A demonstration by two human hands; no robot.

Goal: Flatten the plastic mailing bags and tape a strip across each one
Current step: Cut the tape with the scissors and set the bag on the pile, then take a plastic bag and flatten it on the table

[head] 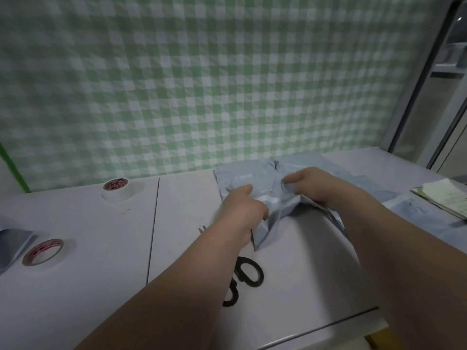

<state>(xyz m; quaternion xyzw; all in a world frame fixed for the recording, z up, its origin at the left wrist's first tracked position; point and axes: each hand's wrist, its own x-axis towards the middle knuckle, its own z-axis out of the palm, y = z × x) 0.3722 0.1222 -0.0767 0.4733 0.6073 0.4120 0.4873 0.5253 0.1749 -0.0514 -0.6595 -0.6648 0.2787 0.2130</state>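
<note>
1. Plastic mailing bag (267,198), grey-blue and crumpled, lay in the head view on the far part of the white table (75,223), just in front of the green checked cloth (202,84). Its near corner pointed toward the person.
2. The left hand (242,207) gripped the left part of the bag. Its fingers were curled into the folds, so the tips were hidden.
3. The right hand (312,185) pinched the upper right part of the bag between the thumb and the curled fingers (290,181).
4. I judged that the hands held opposite sides in order to pull the wrinkles apart. The bunched plastic lay between them, not yet flat.
5. Black scissors (246,276) lay near, partly under the left forearm.
6. The far tape roll (118,189) and the near tape roll (43,252) lay well to the left, probably kept ready for the strip.
7. Another grey-blue bag (417,215) lay at the right beside a stack of papers (444,195). Blur hid the finer details.
</note>
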